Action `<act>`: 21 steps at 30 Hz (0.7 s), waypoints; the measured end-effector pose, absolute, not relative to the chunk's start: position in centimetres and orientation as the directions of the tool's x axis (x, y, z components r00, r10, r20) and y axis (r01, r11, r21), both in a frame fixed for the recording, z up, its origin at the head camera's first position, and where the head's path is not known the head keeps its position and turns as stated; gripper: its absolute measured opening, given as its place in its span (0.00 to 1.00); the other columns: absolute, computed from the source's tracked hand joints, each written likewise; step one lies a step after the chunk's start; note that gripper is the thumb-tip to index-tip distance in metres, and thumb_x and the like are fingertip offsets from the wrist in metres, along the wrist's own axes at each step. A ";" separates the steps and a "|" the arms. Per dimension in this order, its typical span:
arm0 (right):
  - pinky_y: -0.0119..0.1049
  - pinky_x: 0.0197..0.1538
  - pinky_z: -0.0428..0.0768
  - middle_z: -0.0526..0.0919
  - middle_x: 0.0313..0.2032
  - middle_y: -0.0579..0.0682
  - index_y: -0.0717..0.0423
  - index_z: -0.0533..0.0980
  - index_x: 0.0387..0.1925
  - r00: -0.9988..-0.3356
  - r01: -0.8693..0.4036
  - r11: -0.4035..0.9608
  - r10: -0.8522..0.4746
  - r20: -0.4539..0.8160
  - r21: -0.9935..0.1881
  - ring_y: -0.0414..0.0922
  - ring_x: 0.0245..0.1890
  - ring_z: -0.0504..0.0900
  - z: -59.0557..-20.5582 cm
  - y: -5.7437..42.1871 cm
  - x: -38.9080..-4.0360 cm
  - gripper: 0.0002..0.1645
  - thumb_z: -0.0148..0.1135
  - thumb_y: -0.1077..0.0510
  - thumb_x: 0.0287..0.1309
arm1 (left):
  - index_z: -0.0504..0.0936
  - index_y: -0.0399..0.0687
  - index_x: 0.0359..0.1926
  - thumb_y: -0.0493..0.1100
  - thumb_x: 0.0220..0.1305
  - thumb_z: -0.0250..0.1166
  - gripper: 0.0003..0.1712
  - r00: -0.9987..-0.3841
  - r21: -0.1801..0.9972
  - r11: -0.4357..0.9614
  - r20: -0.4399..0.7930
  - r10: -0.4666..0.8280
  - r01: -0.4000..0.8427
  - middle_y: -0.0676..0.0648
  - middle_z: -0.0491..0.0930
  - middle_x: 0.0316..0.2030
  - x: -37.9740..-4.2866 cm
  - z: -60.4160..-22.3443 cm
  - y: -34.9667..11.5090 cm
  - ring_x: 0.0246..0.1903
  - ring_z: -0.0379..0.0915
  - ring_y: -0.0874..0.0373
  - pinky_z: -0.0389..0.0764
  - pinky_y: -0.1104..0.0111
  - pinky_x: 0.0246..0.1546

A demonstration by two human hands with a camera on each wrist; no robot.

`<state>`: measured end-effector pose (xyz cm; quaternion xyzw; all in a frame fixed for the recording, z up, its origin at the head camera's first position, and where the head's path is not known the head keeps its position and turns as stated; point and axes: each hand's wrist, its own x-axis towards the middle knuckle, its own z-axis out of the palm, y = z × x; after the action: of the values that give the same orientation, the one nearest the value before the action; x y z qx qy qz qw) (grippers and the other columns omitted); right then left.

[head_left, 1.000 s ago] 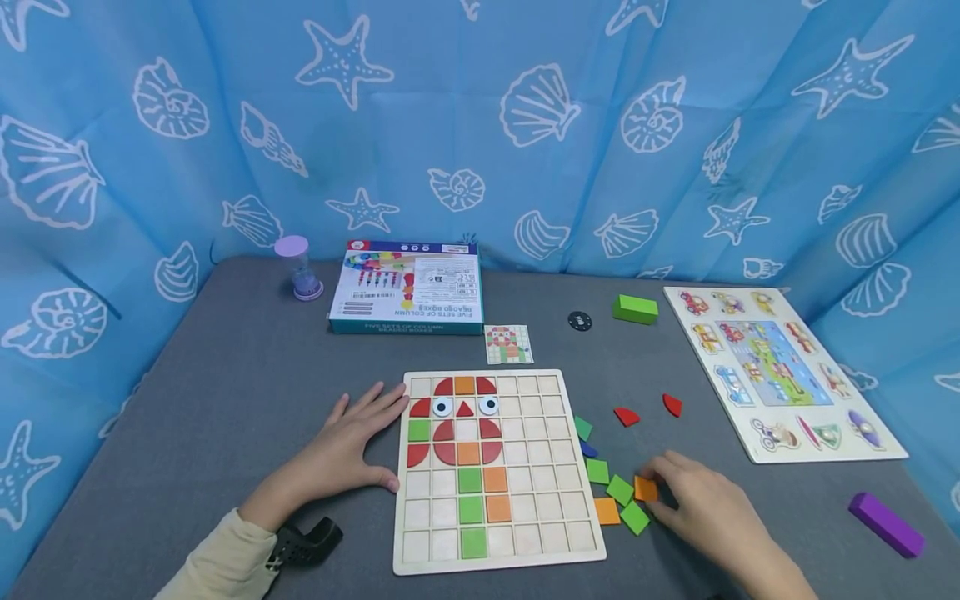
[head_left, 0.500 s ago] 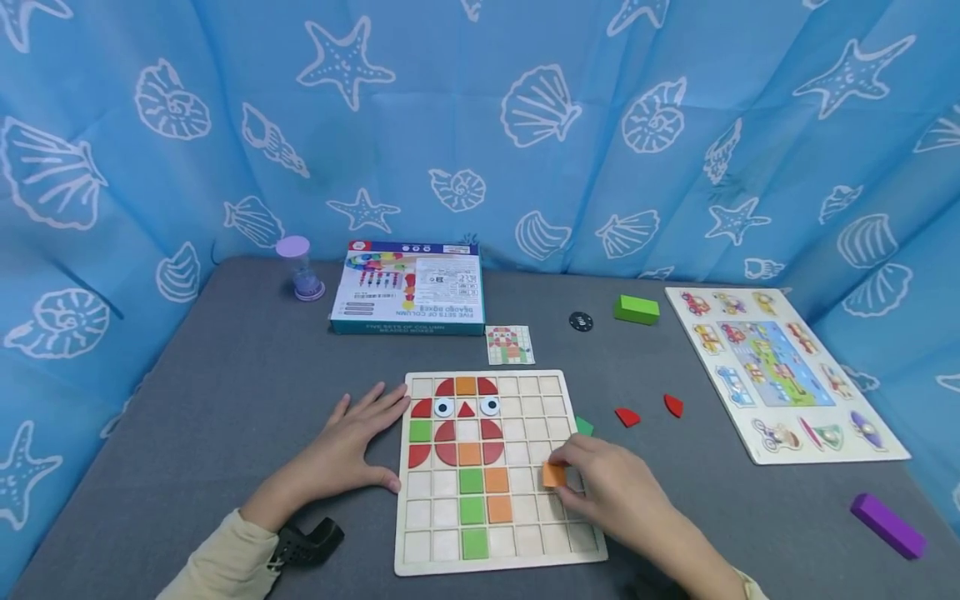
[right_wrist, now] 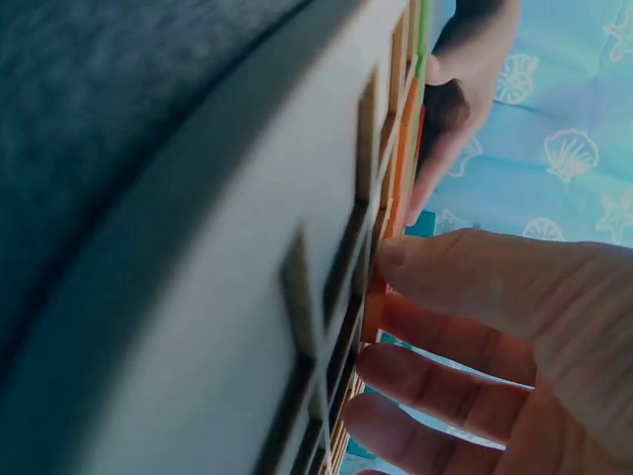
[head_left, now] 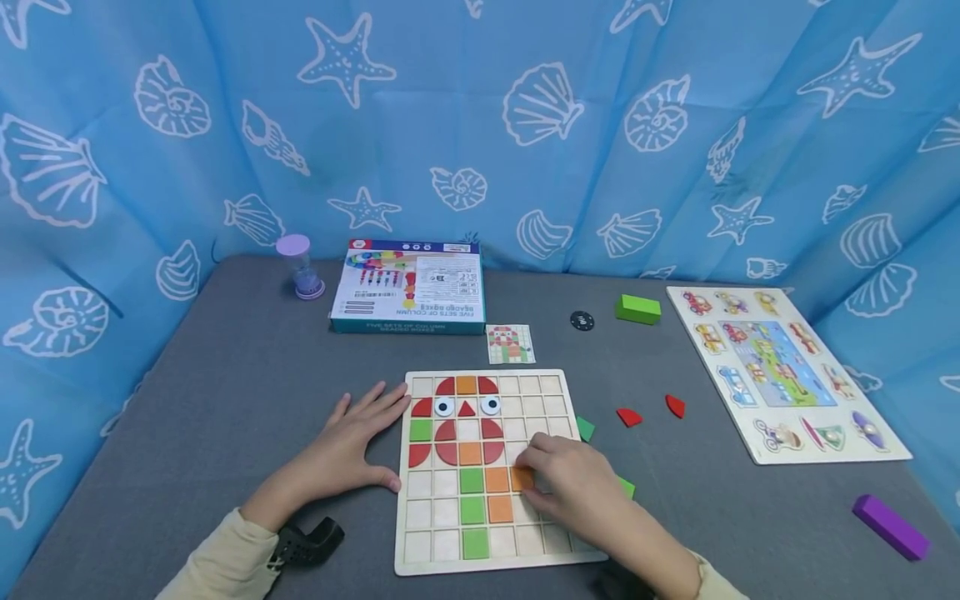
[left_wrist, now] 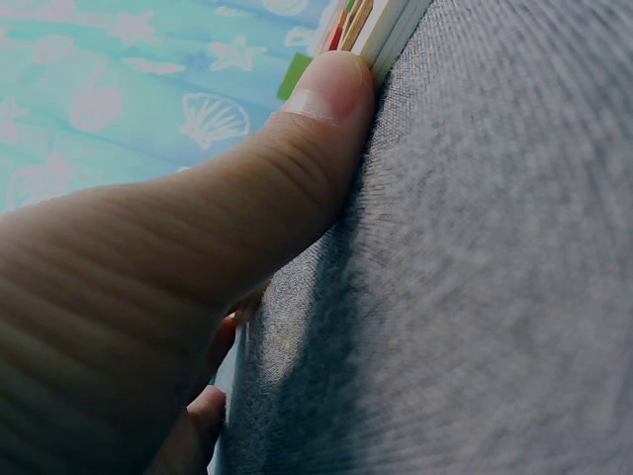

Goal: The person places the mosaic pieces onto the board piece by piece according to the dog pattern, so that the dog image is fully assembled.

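My left hand (head_left: 341,450) rests on the table with spread fingers, its thumb and fingertips touching the left edge of the wooden grid board (head_left: 446,514). With thumb and fingers my right hand (head_left: 581,483) pinches an orange square tile (head_left: 521,478) over a cell, right of two other orange tiles in the board. In the right wrist view the tile (right_wrist: 374,315) is low at the grid, partly behind the thumb; I cannot tell if it is fully seated. Red curved pieces, eye discs (head_left: 444,407) and green tiles (head_left: 472,509) form a figure on the board.
Beyond the board lie a small pattern card (head_left: 511,344) and a flat box (head_left: 408,287). Two red pieces (head_left: 629,417), a green block (head_left: 638,309), a picture puzzle (head_left: 787,375) and a purple block (head_left: 891,527) are to the right. My right hand hides some loose tiles.
My right hand has carried the orange tile from the loose tiles leftward over the board to a cell beside the other orange tiles. The left hand has stayed put.
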<state>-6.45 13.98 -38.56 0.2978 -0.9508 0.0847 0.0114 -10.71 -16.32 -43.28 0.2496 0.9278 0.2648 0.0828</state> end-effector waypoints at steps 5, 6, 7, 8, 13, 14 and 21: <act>0.27 0.29 0.73 0.76 0.30 0.37 0.45 0.79 0.37 -0.854 -0.519 0.843 -0.516 0.057 -0.140 0.32 0.27 0.71 -37.8 14.8 -6.2 0.19 0.70 0.49 0.38 | 0.53 0.54 0.67 0.73 0.28 0.63 0.64 -0.862 0.532 0.734 -0.016 0.507 0.421 0.55 0.46 0.68 -10.7 -43.3 -16.3 0.67 0.34 0.50 0.33 0.42 0.59; 0.28 0.30 0.74 0.77 0.31 0.37 0.45 0.79 0.37 -0.864 -0.503 0.854 -0.500 0.059 -0.132 0.32 0.28 0.72 -37.6 15.2 -6.1 0.20 0.71 0.48 0.37 | 0.53 0.54 0.67 0.73 0.28 0.63 0.63 -0.863 0.533 0.735 -0.015 0.504 0.420 0.55 0.47 0.68 -10.7 -43.3 -16.3 0.67 0.35 0.49 0.33 0.42 0.59; 0.28 0.30 0.74 0.77 0.31 0.38 0.44 0.79 0.37 -0.875 -0.485 0.865 -0.481 0.061 -0.129 0.32 0.28 0.72 -37.3 15.7 -6.0 0.20 0.71 0.48 0.37 | 0.53 0.55 0.67 0.73 0.28 0.63 0.63 -0.864 0.532 0.736 -0.015 0.503 0.419 0.55 0.47 0.68 -10.7 -43.3 -16.3 0.67 0.35 0.50 0.33 0.42 0.59; 0.27 0.29 0.73 0.77 0.31 0.38 0.44 0.79 0.37 -0.885 -0.466 0.876 -0.462 0.062 -0.125 0.32 0.27 0.71 -37.1 16.3 -5.8 0.21 0.71 0.48 0.36 | 0.53 0.55 0.67 0.73 0.28 0.63 0.63 -0.866 0.532 0.737 -0.016 0.500 0.416 0.56 0.47 0.68 -10.6 -43.3 -16.2 0.67 0.35 0.50 0.33 0.42 0.59; 0.26 0.25 0.68 0.74 0.29 0.35 0.42 0.79 0.34 -0.916 -0.401 0.904 -0.400 0.036 -0.146 0.31 0.24 0.68 -36.7 19.4 -4.7 0.19 0.72 0.49 0.34 | 0.53 0.55 0.67 0.73 0.28 0.64 0.63 -0.867 0.538 0.735 -0.015 0.499 0.413 0.56 0.47 0.68 -10.6 -43.2 -16.2 0.67 0.35 0.50 0.33 0.42 0.59; 0.26 0.25 0.68 0.73 0.29 0.34 0.42 0.79 0.34 -0.917 -0.397 0.905 -0.399 0.017 -0.155 0.30 0.24 0.68 -36.8 19.9 -4.4 0.19 0.72 0.49 0.34 | 0.53 0.55 0.67 0.72 0.28 0.64 0.63 -0.866 0.539 0.734 -0.014 0.499 0.414 0.56 0.47 0.68 -10.6 -43.2 -16.2 0.67 0.35 0.49 0.33 0.43 0.59; 0.28 0.27 0.71 0.72 0.30 0.32 0.40 0.78 0.33 -0.913 -0.377 0.910 -0.396 -0.096 -0.172 0.29 0.26 0.69 -37.7 21.7 -2.9 0.19 0.73 0.50 0.32 | 0.54 0.54 0.67 0.73 0.28 0.64 0.63 -0.862 0.540 0.727 -0.005 0.507 0.424 0.55 0.47 0.68 -10.7 -43.2 -16.2 0.67 0.35 0.49 0.33 0.42 0.59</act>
<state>-2.92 21.68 -37.72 0.1980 -0.9752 0.0752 -0.0645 -10.66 -16.23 -43.17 0.2513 0.9260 0.2711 0.0764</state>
